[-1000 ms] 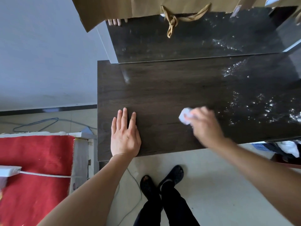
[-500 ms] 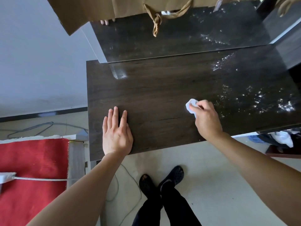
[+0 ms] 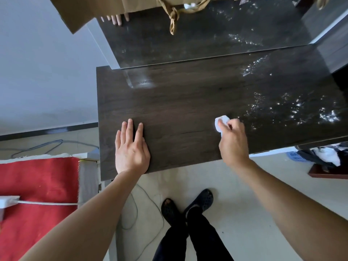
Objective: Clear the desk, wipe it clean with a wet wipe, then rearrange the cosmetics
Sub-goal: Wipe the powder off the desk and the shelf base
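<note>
Head view, starting at the bottom centre of the frame: two black slippers (image 3: 188,206) stand on the pale floor below black trouser legs, with thin grey cables (image 3: 148,213) looping just to their left. At lower left lies a red cloth (image 3: 37,185) with a white cord (image 3: 47,203) across it.

Both bare forearms reach up from the bottom corners to the desk (image 3: 188,102), a dark wood-grain top filling the middle of the frame. The left hand (image 3: 130,149) lies flat near the desk's front edge at centre left, palm down, fingers straight and close together, holding nothing. The right hand (image 3: 233,142), right of centre, has its fingers curled and pinches a small crumpled white wet wipe (image 3: 220,122), which pokes out at the upper left of the fist and touches the desk surface. Wet specks (image 3: 301,110) glint on the desk's right half.

At the right edge, below the desk's front, a blue slotted basket (image 3: 295,157) shows in part, with dark and white fabric (image 3: 327,157) heaped at it; whether the fabric sits inside I cannot tell.

Beyond the desk's far edge stands a mirror (image 3: 207,40), showing the dark top and fingertips (image 3: 115,18). Along the top edge hangs a brown paper bag (image 3: 90,10) with a twisted handle (image 3: 172,17); a scrap of white (image 3: 188,5) shows beside the handle, and the bag's contents are hidden
</note>
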Demonstrator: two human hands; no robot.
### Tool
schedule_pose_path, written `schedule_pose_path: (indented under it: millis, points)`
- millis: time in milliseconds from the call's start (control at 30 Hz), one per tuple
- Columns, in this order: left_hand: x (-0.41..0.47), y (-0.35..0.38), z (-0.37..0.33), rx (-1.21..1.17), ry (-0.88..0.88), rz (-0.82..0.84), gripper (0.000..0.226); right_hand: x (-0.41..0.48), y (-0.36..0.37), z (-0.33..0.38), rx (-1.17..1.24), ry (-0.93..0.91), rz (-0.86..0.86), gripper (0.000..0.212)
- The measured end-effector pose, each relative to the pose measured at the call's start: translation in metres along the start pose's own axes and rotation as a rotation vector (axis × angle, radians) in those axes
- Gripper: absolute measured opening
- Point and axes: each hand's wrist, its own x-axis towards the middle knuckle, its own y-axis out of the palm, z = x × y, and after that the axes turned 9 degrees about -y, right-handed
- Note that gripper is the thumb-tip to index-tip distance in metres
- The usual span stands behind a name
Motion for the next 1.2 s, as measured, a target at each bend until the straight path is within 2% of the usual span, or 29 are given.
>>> schedule_pose_path:
  millis: [33, 100, 167, 300, 367, 433, 500, 600, 733, 833, 867, 967, 1033, 1133, 1200]
  points:
    - [0.0, 0.0, 0.001, 0.005, -0.002, 0.004, 0.05, -0.014, 0.007, 0.02, 0.032, -0.033, 0.028, 0.053]
    - [0.0, -0.001, 0.001, 0.012, -0.002, 0.015, 0.051, -0.048, 0.015, 0.051, 0.112, -0.219, 0.081, 0.057]
    - [0.001, -0.001, 0.0, 0.007, 0.002, 0.02, 0.051, -0.066, 0.013, 0.046, 0.147, -0.341, 0.163, 0.066]
    - [-0.002, -0.003, -0.004, 0.034, -0.035, 0.048, 0.05, -0.051, -0.02, -0.034, 0.036, -0.163, 0.103, 0.065]
    - [-0.006, -0.007, -0.018, 0.025, -0.06, 0.076, 0.05, -0.046, -0.044, -0.068, -0.049, -0.069, 0.109, 0.05]
    - [-0.012, -0.008, -0.042, -0.011, 0.005, 0.093, 0.049, -0.036, -0.07, -0.089, -0.058, 0.074, 0.065, 0.029]
    - [-0.016, -0.004, -0.074, -0.07, 0.068, 0.098, 0.048, -0.02, -0.086, -0.091, -0.067, 0.131, -0.08, 0.03]
    - [-0.017, 0.009, -0.113, -0.165, -0.022, 0.108, 0.048, -0.008, -0.078, -0.06, -0.02, 0.02, -0.148, 0.037]
    - [-0.018, 0.028, -0.122, -0.092, -0.064, 0.059, 0.05, -0.038, -0.022, -0.012, 0.08, -0.215, 0.125, 0.043]
    - [-0.019, 0.032, -0.121, -0.054, -0.044, 0.028, 0.054, -0.016, -0.01, -0.022, 0.108, -0.319, 0.13, 0.044]
    - [-0.019, 0.033, -0.122, -0.04, -0.046, 0.024, 0.052, 0.007, -0.009, -0.036, 0.073, -0.292, 0.108, 0.045]
    - [-0.018, 0.037, -0.123, -0.011, -0.055, 0.02, 0.048, 0.077, -0.021, -0.073, -0.128, -0.035, 0.072, 0.048]
    - [-0.019, 0.038, -0.122, 0.001, -0.064, 0.006, 0.048, 0.079, -0.024, -0.066, -0.13, -0.006, 0.083, 0.047]
    - [-0.019, 0.037, -0.124, 0.008, -0.067, -0.022, 0.049, 0.003, -0.023, -0.03, 0.053, -0.29, 0.178, 0.046]
    - [-0.017, 0.036, -0.127, 0.011, -0.074, -0.039, 0.05, -0.032, -0.028, -0.03, 0.14, -0.471, 0.249, 0.04]
